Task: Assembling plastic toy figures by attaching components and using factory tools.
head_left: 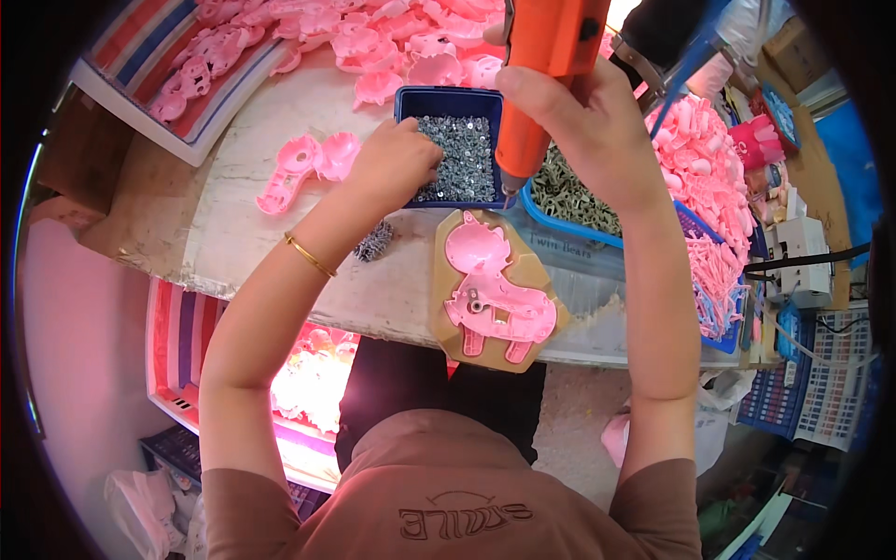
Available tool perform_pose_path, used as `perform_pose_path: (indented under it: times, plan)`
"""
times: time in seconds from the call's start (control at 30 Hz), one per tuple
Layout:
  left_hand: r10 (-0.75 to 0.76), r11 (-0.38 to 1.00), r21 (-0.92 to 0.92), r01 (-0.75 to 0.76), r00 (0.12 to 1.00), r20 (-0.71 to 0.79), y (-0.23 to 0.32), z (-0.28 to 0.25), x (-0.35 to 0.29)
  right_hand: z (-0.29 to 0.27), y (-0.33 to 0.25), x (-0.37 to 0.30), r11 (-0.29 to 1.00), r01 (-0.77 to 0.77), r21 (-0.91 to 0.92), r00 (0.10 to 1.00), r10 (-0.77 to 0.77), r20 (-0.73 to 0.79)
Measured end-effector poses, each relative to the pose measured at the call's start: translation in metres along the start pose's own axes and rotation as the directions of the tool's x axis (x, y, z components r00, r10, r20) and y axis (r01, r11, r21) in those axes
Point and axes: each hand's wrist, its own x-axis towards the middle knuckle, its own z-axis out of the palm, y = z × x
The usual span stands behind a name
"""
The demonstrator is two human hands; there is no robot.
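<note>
Both hands (397, 161) (597, 131) extended: right gripping driver (553, 42), left curled, perhaps touching screws (464, 154).

The pistol-shaped power screwdriver of plastic (549, 42) is bright orange, and its tip is of grey metal colour. The rectangular plastic tray (448, 101) is dark navy blue, and the small metal screws (457, 159) in it are silver-grey. The bin with a bright blue rim (560, 222) has small metal pieces (571, 191) of dull grey-olive colour. The flat angular board (534, 266) is tan, and the animal-shaped plastic shell (513, 310) on it is plain light pink. The box lining (140, 47) has stripes of red, white and blue. The thin bracelet (308, 255) is golden; the shirt (457, 467) is brown with dark outlined lettering.
</note>
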Motion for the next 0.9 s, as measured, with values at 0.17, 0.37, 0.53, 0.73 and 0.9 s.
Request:
perform_pose_path:
  times: [0.17, 0.37, 0.53, 0.73, 0.9]
  plan:
    - [-0.023, 1.000, 0.003, 0.023, 0.997, -0.078, 0.009, -0.003, -0.004, -0.002, 0.001, -0.003, 0.998, -0.018, 0.053, 1.000, 0.017, 0.006]
    - [0.225, 0.959, -0.087, -0.269, 0.912, -0.343, 0.052, -0.010, -0.029, 0.015, -0.021, -0.021, 0.971, -0.169, 0.168, 0.985, 0.160, 0.066]
    - [0.263, 0.893, -0.188, -0.409, 0.813, -0.520, 0.083, -0.004, -0.040, 0.030, -0.023, -0.040, 0.869, -0.098, 0.486, 0.988, 0.142, -0.055]
    - [0.247, 0.886, -0.211, -0.412, 0.807, -0.537, 0.091, -0.003, -0.042, 0.034, -0.020, -0.051, 0.832, -0.037, 0.553, 0.985, 0.123, -0.119]
    - [0.166, 0.853, -0.349, -0.389, 0.835, -0.526, 0.101, 0.006, -0.047, 0.032, -0.020, -0.056, 0.926, -0.027, 0.376, 0.995, 0.063, -0.083]
